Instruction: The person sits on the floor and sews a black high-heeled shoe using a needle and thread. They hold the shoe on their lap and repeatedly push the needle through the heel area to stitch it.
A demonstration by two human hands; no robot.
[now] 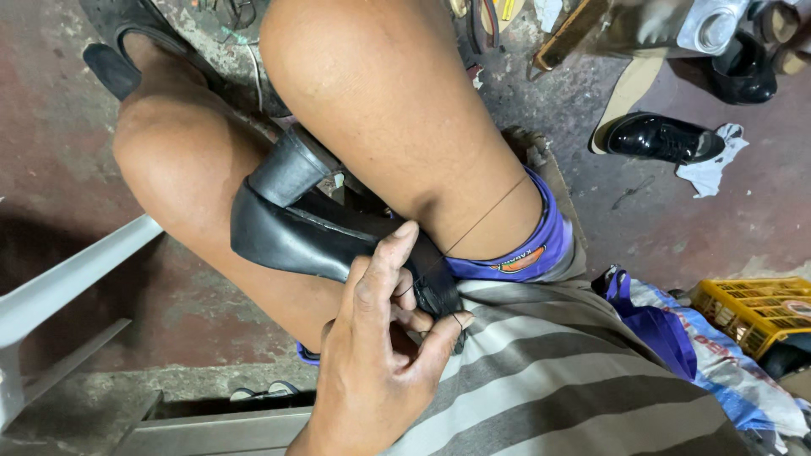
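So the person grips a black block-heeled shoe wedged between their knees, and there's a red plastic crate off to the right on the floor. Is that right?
Nearly. The head view shows the crate is yellow, not red. The rest stands: one hand grips the black block-heeled shoe wedged between the knees, and the crate lies on the floor to the right.

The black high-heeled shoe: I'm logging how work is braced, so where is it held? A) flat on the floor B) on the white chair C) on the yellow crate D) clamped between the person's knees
D: the black high-heeled shoe sits wedged between the bare knees, block heel pointing up, while one hand pinches its edge and a thin thread runs from it.
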